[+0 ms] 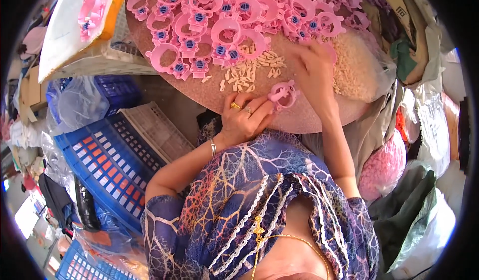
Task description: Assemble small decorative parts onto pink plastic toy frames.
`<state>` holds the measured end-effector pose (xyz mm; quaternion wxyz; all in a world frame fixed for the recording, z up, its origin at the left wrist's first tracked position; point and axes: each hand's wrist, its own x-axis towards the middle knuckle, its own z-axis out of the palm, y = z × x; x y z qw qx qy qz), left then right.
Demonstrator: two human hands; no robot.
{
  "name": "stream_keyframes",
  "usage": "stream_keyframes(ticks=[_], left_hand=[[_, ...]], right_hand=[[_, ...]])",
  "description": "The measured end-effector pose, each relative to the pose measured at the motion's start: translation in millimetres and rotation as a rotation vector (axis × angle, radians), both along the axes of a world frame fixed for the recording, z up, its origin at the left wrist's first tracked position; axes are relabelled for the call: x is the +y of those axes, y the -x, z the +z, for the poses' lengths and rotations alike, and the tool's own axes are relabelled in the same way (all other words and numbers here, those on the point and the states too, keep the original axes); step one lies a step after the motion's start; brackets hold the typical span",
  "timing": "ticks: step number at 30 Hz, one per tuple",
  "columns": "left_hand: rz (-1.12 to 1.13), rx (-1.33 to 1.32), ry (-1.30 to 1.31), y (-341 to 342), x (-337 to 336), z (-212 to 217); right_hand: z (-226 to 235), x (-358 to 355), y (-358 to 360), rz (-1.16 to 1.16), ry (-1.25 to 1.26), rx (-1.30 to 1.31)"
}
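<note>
My left hand (245,116), with rings on two fingers and a bracelet at the wrist, pinches a pink plastic ring-shaped toy part (282,95) just above the near edge of the round brown tray (209,93). My right hand (312,70) rests farther in on the tray, fingers bent down beside a pile of small cream plastic pieces (248,73); whether it holds one I cannot tell. A heap of several finished pink rings with blue centres (224,20) covers the far part of the tray.
A bag of cream pieces (352,65) lies at the tray's right. A blue plastic crate (107,165) and a white crate (154,128) stand at my left. A pink-filled bag (383,167) and other bags crowd the right. A white board (75,20) holds pink rings.
</note>
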<state>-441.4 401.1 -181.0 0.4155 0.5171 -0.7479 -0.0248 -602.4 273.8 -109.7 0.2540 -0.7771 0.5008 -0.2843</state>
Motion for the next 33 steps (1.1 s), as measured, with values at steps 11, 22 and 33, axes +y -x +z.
stream_keyframes(ticks=[11, 22, 33], left_hand=[[0.025, -0.021, 0.009, -1, -3, 3], [0.029, -0.028, 0.018, 1, -3, 4], [0.065, -0.001, -0.035, 0, -3, 1]], right_hand=[[-37, -37, -12, 0.033, 0.59, 0.393], [-36, -28, 6, 0.095, 0.59, 0.282], [8, 28, 41, -0.053, -0.415, -0.288]])
